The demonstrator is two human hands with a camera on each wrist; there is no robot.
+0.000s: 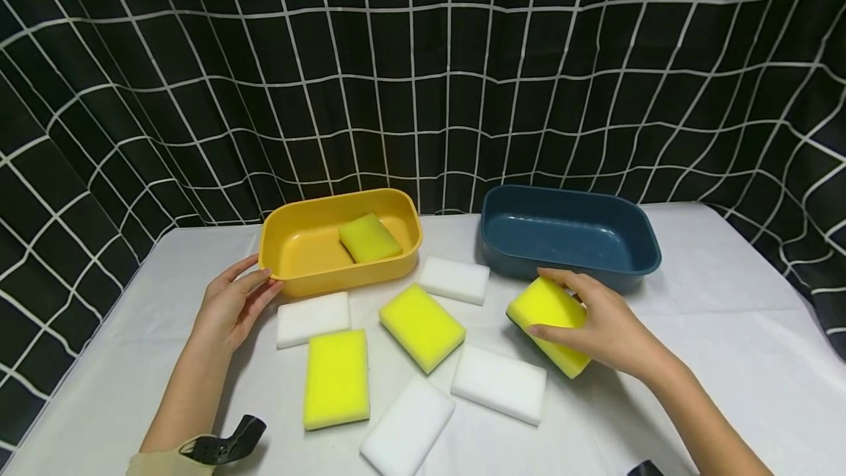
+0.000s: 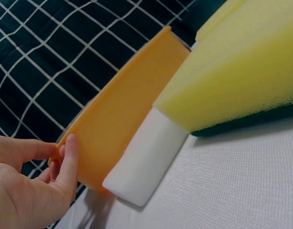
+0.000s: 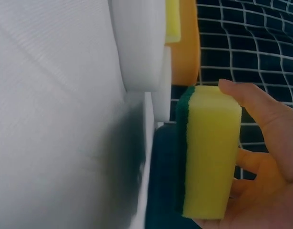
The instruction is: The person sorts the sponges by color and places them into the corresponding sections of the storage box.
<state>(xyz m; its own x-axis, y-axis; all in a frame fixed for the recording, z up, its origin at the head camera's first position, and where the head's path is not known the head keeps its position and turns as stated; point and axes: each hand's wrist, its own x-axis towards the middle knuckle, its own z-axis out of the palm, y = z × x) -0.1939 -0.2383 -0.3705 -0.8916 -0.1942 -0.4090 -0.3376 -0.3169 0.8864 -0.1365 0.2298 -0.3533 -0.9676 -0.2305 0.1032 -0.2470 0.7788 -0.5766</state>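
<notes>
Sponge [image 3: 209, 153], yellow, green-backed, blocky

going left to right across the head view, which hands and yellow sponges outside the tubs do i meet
left hand → front yellow sponge → middle yellow sponge → tilted yellow sponge → right hand, gripping that last sponge

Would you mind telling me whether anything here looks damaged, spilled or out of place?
Nothing stands out: the yellow sponges and white pads are at mixed angles but look whole, the yellow bin and blue bin stand upright, and no spill shows.
</notes>
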